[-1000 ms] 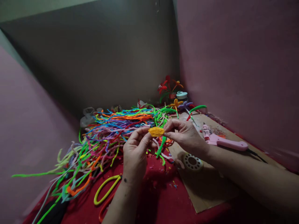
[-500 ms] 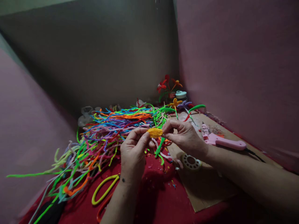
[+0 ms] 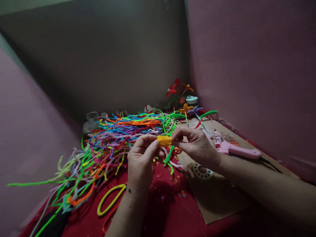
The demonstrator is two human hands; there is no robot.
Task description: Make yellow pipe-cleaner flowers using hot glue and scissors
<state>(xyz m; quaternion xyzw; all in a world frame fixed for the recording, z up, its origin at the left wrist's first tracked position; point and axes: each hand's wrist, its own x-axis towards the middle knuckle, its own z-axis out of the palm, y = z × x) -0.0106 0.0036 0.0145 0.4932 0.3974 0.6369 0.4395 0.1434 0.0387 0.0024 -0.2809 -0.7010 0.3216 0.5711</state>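
Note:
A small yellow-orange fuzzy piece (image 3: 164,141) is stretched between my two hands above the red cloth. My left hand (image 3: 143,156) pinches its left end between thumb and fingers. At its right end, the thumb and index finger of my right hand (image 3: 196,144) are pinched together on it. Behind and left of my hands lies a large heap of many-coloured pipe cleaners (image 3: 118,135).
On the right, a cardboard sheet (image 3: 217,200) bears a pink glue gun (image 3: 237,149) and a round reel with holes (image 3: 202,171). Yellow scissor handles (image 3: 108,200) lie at front left. Fuzzy flowers (image 3: 186,108) and a lidded jar (image 3: 192,100) stand at the back.

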